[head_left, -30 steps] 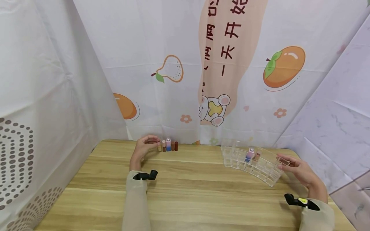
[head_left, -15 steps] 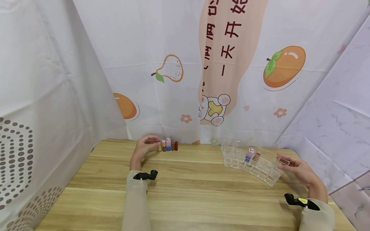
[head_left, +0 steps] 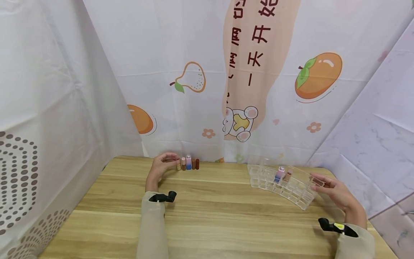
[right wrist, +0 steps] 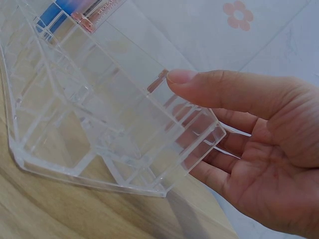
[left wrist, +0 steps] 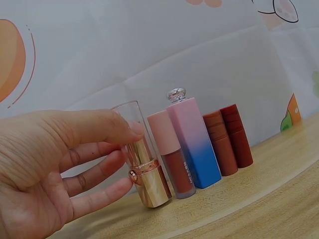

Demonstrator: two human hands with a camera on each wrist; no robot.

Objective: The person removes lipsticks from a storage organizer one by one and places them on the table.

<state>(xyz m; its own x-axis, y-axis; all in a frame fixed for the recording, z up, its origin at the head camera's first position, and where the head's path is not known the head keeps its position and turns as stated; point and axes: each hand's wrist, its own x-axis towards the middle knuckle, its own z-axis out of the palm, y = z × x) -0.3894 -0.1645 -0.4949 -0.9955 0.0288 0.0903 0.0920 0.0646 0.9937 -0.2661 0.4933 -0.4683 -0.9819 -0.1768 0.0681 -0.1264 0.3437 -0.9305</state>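
Gold lipstick w/ clear cap (left wrist: 153, 186) stands on wood tbl (head_left: 226, 223), just R of L hand (left wrist: 55, 164), btwn thumb & fingers: thumb on cap, fingers bent behind, light pinch, hand part-open. It's the L end of a row; next along: pink-cap tube (left wrist: 172, 154), pink-blue tube (left wrist: 197, 144), brown tube (left wrist: 223, 147), dark red tube (left wrist: 239, 139). Far R: clear organizer (head_left: 292, 194) w/ 2nd pink-blue tube (head_left: 279, 174) & brownish tube (head_left: 287, 175) in slots; R hand (head_left: 337, 192) grips its R end, thumb vs. fingers. Printed curtain (head_left: 155, 43) behind.
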